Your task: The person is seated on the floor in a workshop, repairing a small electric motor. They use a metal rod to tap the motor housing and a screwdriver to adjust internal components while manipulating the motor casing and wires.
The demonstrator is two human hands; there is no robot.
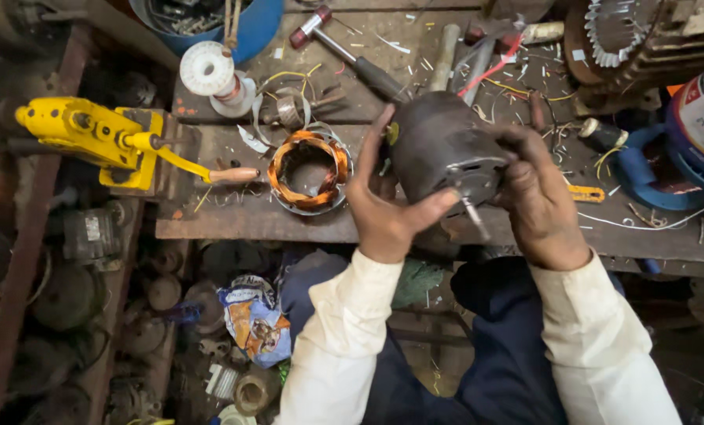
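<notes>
Cluttered wooden tabletop (234,224) across upper frame. Dark round metal motor housing (438,145) at centre, gripped between left hand (383,208) and right hand (537,193). Copper-wound stator ring (309,171) just left; yellow hand-crank tool (92,134) far left.

The motor (438,149) hid the bench (242,220) behind it; beside the motor, the blue drum (702,134) was cut off by the edge.

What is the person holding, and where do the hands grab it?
A dark round motor, gripped on both sides: left hand on its left, right hand on its right.
</notes>
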